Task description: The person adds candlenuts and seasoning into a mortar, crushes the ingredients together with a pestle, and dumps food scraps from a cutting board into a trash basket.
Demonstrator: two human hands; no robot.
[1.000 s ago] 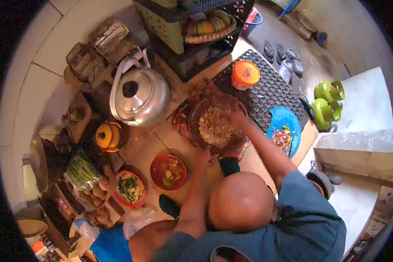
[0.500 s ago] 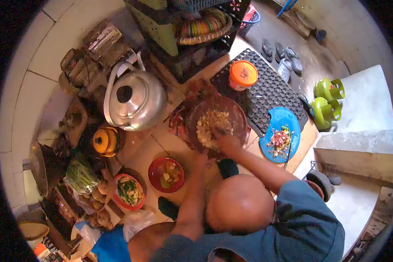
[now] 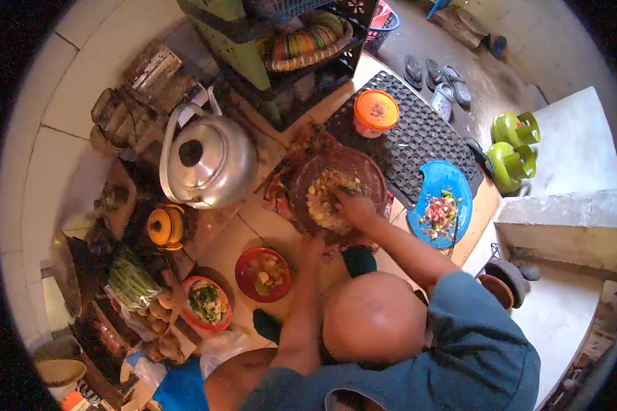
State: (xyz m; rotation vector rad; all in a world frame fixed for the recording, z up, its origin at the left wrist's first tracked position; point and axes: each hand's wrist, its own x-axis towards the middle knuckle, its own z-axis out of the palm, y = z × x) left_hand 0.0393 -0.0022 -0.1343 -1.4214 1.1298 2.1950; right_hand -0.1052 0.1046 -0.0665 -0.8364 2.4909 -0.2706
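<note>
Tiled surface (image 3: 216, 240) spreads around the brown bowl (image 3: 370, 172), and inside it the pale food (image 3: 322, 198) lies left of my right hand (image 3: 356, 208), the nearer one, while my left hand (image 3: 313, 248) is by the bowl's near rim, and whether either's fingers hold something I cannot tell.

Our bare right forearm (image 3: 410, 248) slanting inward, bare left forearm (image 3: 301, 318) stretched forward, right hand (image 3: 353, 207) ahead of left hand (image 3: 314, 248)

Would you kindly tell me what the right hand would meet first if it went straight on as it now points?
The right hand would probably meet the pale food in the brown bowl first, though depth is unclear here.
</note>
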